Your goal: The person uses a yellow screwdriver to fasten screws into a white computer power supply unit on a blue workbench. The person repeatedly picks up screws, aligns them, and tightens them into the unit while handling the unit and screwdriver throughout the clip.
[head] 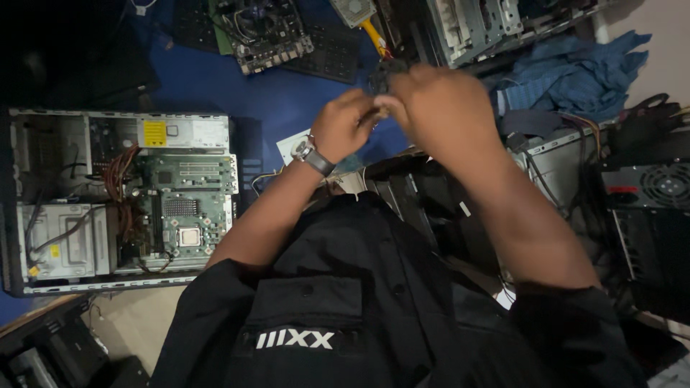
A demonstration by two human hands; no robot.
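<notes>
My left hand point(345, 123), with a wristwatch point(310, 153) on its wrist, and my right hand point(440, 108) meet in front of my chest. Both close on a small dark part point(389, 70). Only its top edge shows above my fingers, so I cannot tell what kind of part it is. My black shirt point(374, 302) fills the bottom of the view. Under my hands lies a dark open computer case point(431, 194), mostly hidden by my arms.
At the left an open desktop case point(43, 129) lies on its side, showing a green motherboard point(188, 208) and cables. A second board point(266, 32) and a metal chassis point(474, 29) lie on the blue mat point(215, 86). Blue cloth point(575, 72) and a power supply point(661, 187) sit at the right.
</notes>
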